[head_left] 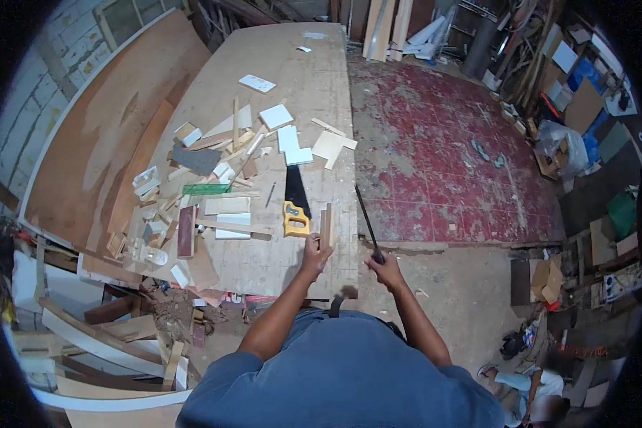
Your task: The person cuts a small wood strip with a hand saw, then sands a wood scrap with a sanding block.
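Note:
My left hand (317, 255) is closed around the lower end of a short wooden strip (327, 222), upright in view near the workbench's right edge. In my right hand (386, 269) is a long, thin, dark tool with a black handle (368, 225); its kind I cannot tell. It points away from me, just beyond the bench edge. Just left of the strip lies a handsaw (297, 218) with a yellow handle and black blade. A slim dark pencil-like stick (270, 195) rests farther left.
Wood offcuts and white-faced board pieces (276, 117) cover the left and middle of the workbench (292, 64). A large brown panel (100, 135) leans at the left. Right of the bench is a worn red floor (442, 157) with slippers (486, 153). Another person (542, 392) sits at lower right.

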